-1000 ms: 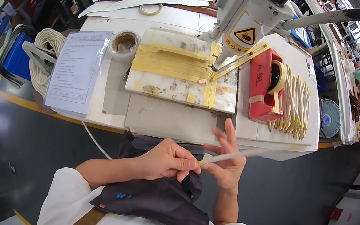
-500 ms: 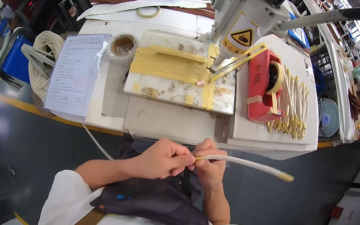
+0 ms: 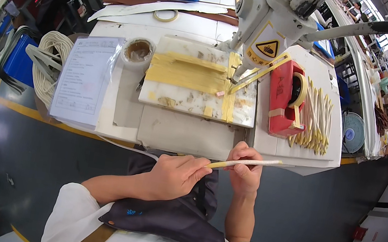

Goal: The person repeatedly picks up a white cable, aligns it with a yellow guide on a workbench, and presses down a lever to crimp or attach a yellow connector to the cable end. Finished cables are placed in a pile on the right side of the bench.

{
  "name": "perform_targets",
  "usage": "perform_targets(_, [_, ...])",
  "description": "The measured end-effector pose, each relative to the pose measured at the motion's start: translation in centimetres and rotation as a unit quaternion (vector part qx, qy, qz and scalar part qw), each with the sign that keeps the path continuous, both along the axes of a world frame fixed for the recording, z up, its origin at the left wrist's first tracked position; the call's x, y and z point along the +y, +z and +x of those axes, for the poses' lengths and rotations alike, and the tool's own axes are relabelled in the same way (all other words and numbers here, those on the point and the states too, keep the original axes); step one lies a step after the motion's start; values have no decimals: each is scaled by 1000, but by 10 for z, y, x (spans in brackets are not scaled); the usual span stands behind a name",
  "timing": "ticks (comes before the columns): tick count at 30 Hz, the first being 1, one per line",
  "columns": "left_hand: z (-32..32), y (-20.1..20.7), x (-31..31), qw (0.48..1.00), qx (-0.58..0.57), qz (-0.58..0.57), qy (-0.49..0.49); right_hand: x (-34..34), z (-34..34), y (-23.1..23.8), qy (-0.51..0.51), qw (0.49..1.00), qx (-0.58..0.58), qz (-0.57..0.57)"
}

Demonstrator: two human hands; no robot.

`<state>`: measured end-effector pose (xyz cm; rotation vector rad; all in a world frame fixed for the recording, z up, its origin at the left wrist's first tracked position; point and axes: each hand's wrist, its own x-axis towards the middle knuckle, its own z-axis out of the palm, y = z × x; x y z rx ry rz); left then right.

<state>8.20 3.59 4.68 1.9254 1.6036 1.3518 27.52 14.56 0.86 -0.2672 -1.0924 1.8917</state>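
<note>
A thin white cord (image 3: 265,162) with a yellow-taped stretch passes between my two hands, just in front of the table's near edge. My left hand (image 3: 174,176) is closed round it where the yellow begins to show. My right hand (image 3: 247,173) pinches it farther along, and its white end sticks out to the right, tilted slightly up. Left of my left hand, more white cord (image 3: 123,146) trails along the table edge. My fingers hide part of the cord, so I cannot tell whether these are one length.
Ahead stands a press (image 3: 269,36) with a red-knobbed lever over a yellow-taped white slab (image 3: 182,99). On the right are a red tape dispenser (image 3: 279,91) and several yellow-tipped cord pieces (image 3: 314,120). A sheet (image 3: 85,80), a tape roll (image 3: 137,52) and a cord coil (image 3: 52,48) lie left.
My right hand has moved right and slightly up, away from my left. More yellow tape shows between the hands, and less cord sticks out to the right, now tilted upward.
</note>
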Motion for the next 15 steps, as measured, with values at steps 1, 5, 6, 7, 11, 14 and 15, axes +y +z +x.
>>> perform_targets(1, [0,0,0,1000,-10,-1,5,-2,-1,0,-10,1000,6,-20])
perform_targets(5, [-4,0,9,998,-67,-18,9,-6,-8,3,-37,999,-15,-23])
perform_targets(6, [-6,-1,11,996,-85,-27,7,-6,-9,5,-25,998,-55,-29])
perform_targets(7, [-8,-3,12,999,-45,-20,14,-5,-10,8,-14,995,-96,-36])
perform_targets(11, [-16,-17,11,995,82,-9,59,10,-24,27,-51,981,-174,-65])
perform_targets(14, [-23,-9,12,992,63,-81,79,34,-34,33,-87,973,-191,-92])
perform_targets(15, [-26,-3,12,989,41,-115,82,45,-38,34,-98,970,-203,-88])
